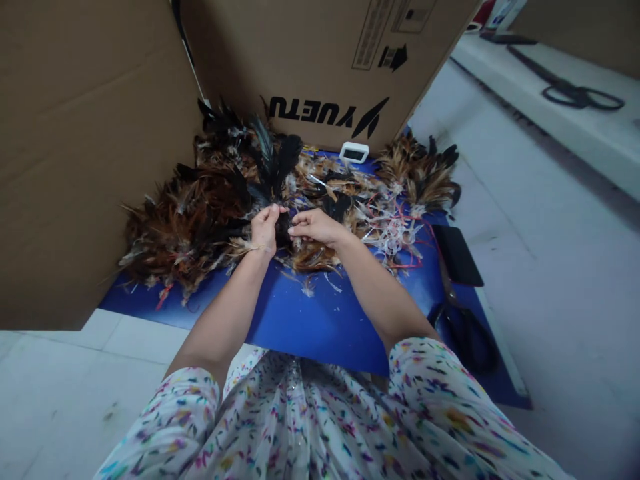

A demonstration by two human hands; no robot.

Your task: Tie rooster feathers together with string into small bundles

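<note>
My left hand [265,229] is closed in a pinch on the base of a bunch of dark, green-black feathers [271,159], whose tips fan upward. Just to its right is my right hand [318,227], thumb and fingers pressed together close to the bunch's lower end; whatever lies between them is too small to make out. A bit of pink-red shows by the left thumb. Around both hands spread loose brown and black feathers [187,200] on a blue table [305,320]. White and red ties [393,230] lie tangled right of my right hand.
Cardboard boxes [320,60] stand behind and at the left [90,153]. A small white-framed device [354,153] sits at the back. On the right are more feathers [420,170], a black phone [457,255] and dark-handled scissors [465,333]. Other scissors [575,92] rest on a white ledge [605,140].
</note>
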